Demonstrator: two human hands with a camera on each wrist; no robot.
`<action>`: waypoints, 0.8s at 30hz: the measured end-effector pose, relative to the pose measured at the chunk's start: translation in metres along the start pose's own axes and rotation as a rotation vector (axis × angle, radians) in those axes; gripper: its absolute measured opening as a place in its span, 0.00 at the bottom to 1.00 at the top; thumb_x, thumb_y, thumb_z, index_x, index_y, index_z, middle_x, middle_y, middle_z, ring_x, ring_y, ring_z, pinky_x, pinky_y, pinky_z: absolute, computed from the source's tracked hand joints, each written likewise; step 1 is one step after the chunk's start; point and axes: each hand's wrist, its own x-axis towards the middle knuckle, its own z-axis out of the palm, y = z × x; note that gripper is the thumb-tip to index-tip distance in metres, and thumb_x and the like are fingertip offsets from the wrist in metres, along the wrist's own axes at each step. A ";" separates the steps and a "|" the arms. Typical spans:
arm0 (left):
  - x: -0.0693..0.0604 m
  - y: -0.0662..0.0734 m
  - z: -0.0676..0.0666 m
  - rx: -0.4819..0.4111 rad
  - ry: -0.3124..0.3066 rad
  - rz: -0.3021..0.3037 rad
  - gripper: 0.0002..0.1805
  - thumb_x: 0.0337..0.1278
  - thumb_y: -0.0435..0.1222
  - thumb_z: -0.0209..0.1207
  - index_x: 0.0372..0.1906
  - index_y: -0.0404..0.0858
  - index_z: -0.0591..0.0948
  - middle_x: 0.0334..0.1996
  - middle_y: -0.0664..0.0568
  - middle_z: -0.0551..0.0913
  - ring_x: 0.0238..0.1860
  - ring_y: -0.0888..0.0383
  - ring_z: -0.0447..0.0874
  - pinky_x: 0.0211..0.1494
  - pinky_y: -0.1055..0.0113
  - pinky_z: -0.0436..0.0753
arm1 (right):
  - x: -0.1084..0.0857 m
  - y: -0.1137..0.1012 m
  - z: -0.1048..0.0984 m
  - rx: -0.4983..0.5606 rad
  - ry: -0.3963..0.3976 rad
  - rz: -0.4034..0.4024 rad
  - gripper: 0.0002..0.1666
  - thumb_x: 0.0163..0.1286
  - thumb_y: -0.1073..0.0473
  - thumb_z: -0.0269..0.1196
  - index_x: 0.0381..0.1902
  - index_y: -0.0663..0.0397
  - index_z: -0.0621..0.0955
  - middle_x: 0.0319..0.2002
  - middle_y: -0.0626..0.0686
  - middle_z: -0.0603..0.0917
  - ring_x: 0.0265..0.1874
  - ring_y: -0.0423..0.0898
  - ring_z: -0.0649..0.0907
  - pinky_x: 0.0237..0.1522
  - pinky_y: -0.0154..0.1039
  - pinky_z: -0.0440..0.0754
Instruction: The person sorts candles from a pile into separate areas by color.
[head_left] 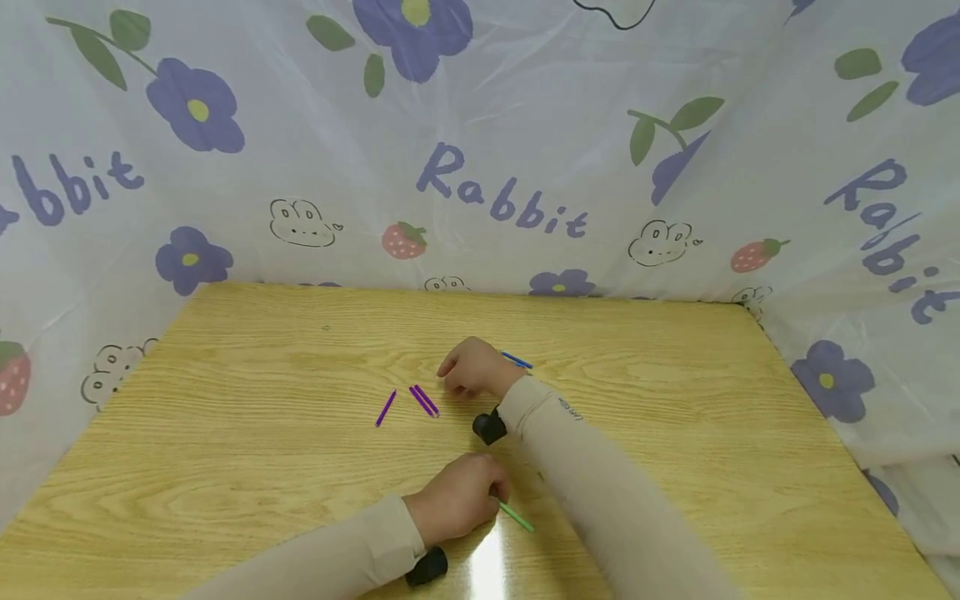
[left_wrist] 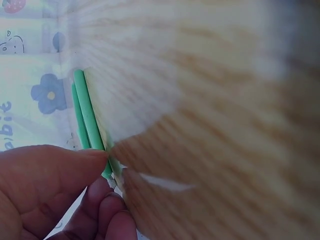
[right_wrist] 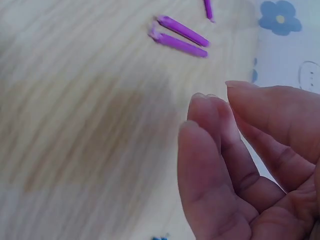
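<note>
Head view, nearest first: a black wrist device sits under the left sleeve, nearer than the pair of purple sticks on the wood-grain table. Just beyond it, still on the near side of that pair, the left hand pinches a thin green stick, whose free end points nearer and to the right; the left wrist view shows two green lengths side by side at the thumb. A second black device shows at the right wrist, to the right of the pair.

The right hand is just right of the pair and slightly beyond it, its fingers loosely bent and thumb parted from them — a loose, unclosed grip. A single purple stick lies slanted just left of the pair. Blue sticks lie farther right and beyond it — past the right hand. Well behind the pair hangs the Rabbit-print curtain.
</note>
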 end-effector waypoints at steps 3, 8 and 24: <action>0.000 0.001 -0.001 0.004 -0.018 -0.008 0.10 0.43 0.21 0.60 0.24 0.40 0.82 0.24 0.60 0.74 0.27 0.67 0.70 0.34 0.73 0.73 | -0.004 0.001 -0.007 0.021 0.004 0.004 0.16 0.64 0.70 0.60 0.49 0.64 0.83 0.32 0.55 0.83 0.27 0.44 0.78 0.36 0.40 0.83; 0.000 0.002 -0.003 0.006 -0.014 0.006 0.10 0.44 0.21 0.61 0.24 0.39 0.82 0.25 0.58 0.74 0.27 0.66 0.70 0.33 0.73 0.73 | -0.013 0.007 -0.018 0.036 0.021 -0.006 0.16 0.65 0.68 0.61 0.51 0.63 0.82 0.36 0.56 0.84 0.34 0.50 0.83 0.36 0.39 0.84; -0.001 0.005 -0.003 -0.009 -0.054 -0.039 0.09 0.46 0.23 0.64 0.24 0.40 0.82 0.25 0.58 0.73 0.27 0.66 0.68 0.33 0.73 0.72 | -0.044 0.028 -0.033 -0.001 0.020 -0.040 0.16 0.64 0.69 0.59 0.50 0.62 0.82 0.39 0.54 0.84 0.34 0.51 0.82 0.37 0.43 0.83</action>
